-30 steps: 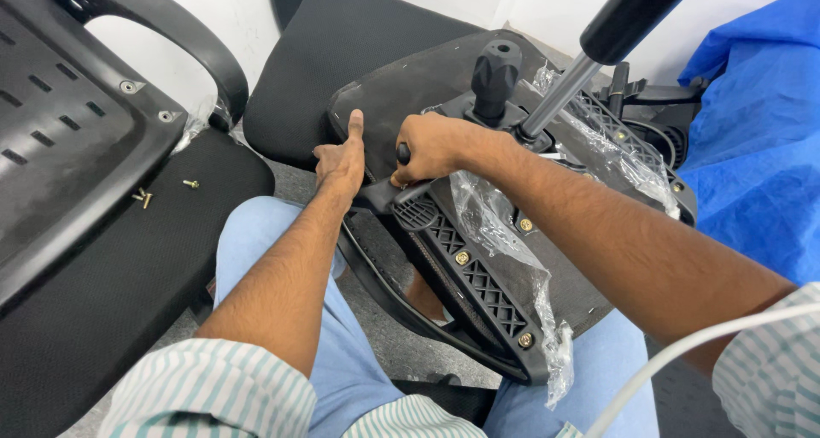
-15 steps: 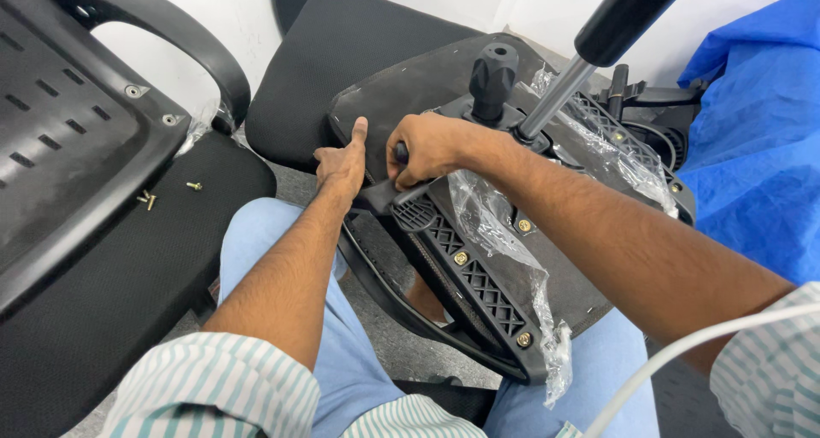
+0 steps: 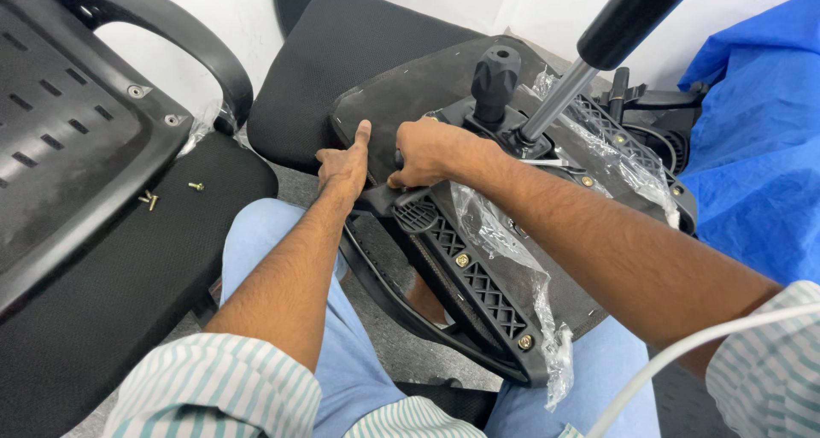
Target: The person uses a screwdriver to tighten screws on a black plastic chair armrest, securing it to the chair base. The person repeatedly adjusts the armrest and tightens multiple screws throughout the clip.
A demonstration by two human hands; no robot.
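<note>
An upturned black office chair seat [image 3: 401,88] rests across my lap, underside up, with its mechanism, a black knob [image 3: 495,75] and a gas cylinder [image 3: 598,45] sticking up. A black armrest bracket [image 3: 465,276] with brass bolts, partly wrapped in clear plastic [image 3: 504,233], lies along the near edge. My left hand [image 3: 344,164] presses flat against the seat's edge, fingers up. My right hand [image 3: 427,152] is closed around a small black tool or handle at the bracket's top; what it holds is mostly hidden.
A second chair lies at left, with perforated black back [image 3: 68,139], curved armrest [image 3: 171,36] and fabric cushion [image 3: 128,267]. Loose brass screws [image 3: 149,200] sit on that cushion. Blue plastic sheeting [image 3: 752,147] covers something at right. A white cable [image 3: 683,352] crosses my right sleeve.
Both hands stay at the same spot on the seat's edge. The view has shifted slightly; my right wrist has turned a little.
</note>
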